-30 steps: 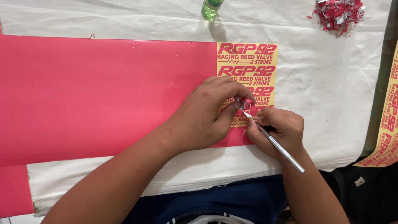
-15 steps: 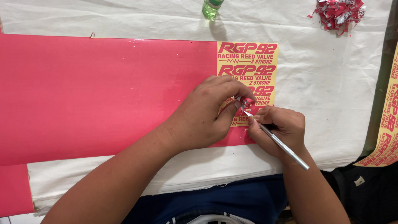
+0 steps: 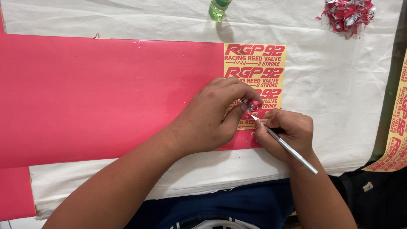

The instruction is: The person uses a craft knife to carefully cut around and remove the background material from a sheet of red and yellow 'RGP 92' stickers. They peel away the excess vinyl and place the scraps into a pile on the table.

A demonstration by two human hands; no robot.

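Observation:
A long red vinyl sheet [image 3: 106, 93] lies on a white cloth-covered table [image 3: 330, 85]; its right end is weeded to a yellow backing with red lettering [image 3: 254, 63]. My left hand [image 3: 216, 114] rests on that end and pinches a small crumpled scrap of peeled red vinyl [image 3: 251, 105] between thumb and fingers. My right hand [image 3: 286, 133] grips a thin silver craft knife [image 3: 292, 150] like a pen. Its tip touches the sheet just under the pinched scrap.
A green bottle [image 3: 218, 8] stands at the table's far edge. A pile of peeled red and silver scraps [image 3: 347, 15] lies at the far right. Another yellow strip with red lettering [image 3: 396, 127] hangs at the right edge. A red piece [image 3: 15, 193] sits near left.
Both hands stay in nearly the same spot. The knife's handle has swung slightly outward to the right while its tip stays by the scrap.

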